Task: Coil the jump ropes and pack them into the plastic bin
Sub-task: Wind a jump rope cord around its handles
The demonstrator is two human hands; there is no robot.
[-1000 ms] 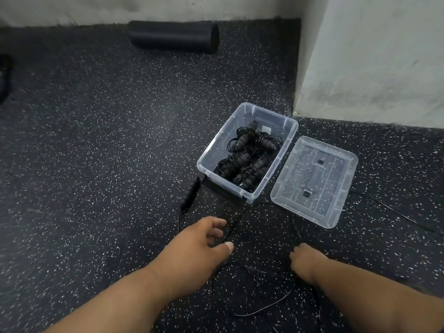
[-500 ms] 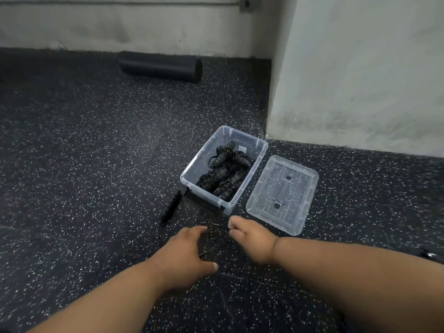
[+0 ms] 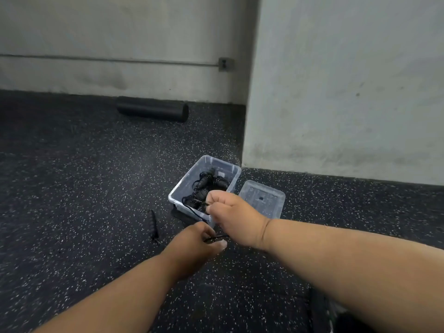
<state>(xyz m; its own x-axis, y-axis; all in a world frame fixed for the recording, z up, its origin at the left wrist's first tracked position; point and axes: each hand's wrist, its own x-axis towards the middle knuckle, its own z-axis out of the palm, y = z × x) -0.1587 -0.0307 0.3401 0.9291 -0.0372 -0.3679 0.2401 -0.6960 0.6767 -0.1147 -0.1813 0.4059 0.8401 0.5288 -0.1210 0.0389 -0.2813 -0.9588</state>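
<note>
Both hands have come up off the floor since a second ago, when they were spread low over the loose cord, and the camera has tipped up so more wall shows now.

Only the one head view, so here goes. Right hand (image 3: pixel 230 213) is curled into a fist and pinching the thin black cord (image 3: pixel 192 210), held in front of the near corner of the plastic bin (image 3: pixel 179 188). Left hand (image 3: pixel 198 243) sits just nearer and lower, fingers closed round another stretch of the same cord, so the two hands are almost touching with a short run of rope between them. Looks to me like the coiling has just started.

What matters next: the loose handle (image 3: pixel 153 223) lies on the floor to the left of both hands, just beside the bin's near left corner, its long axis running near to far. Left hand is the closer one, so I'd guess the slack gets drawn in from that side.

Inside the bin there are already several coiled jump ropes (image 3: pixel 204 186), dark bundles packed along its length. The clear lid (image 3: pixel 264 198) lies flat on the floor just right of the bin. A black foam roller (image 3: pixel 152 112) rests far back by the wall.
</note>
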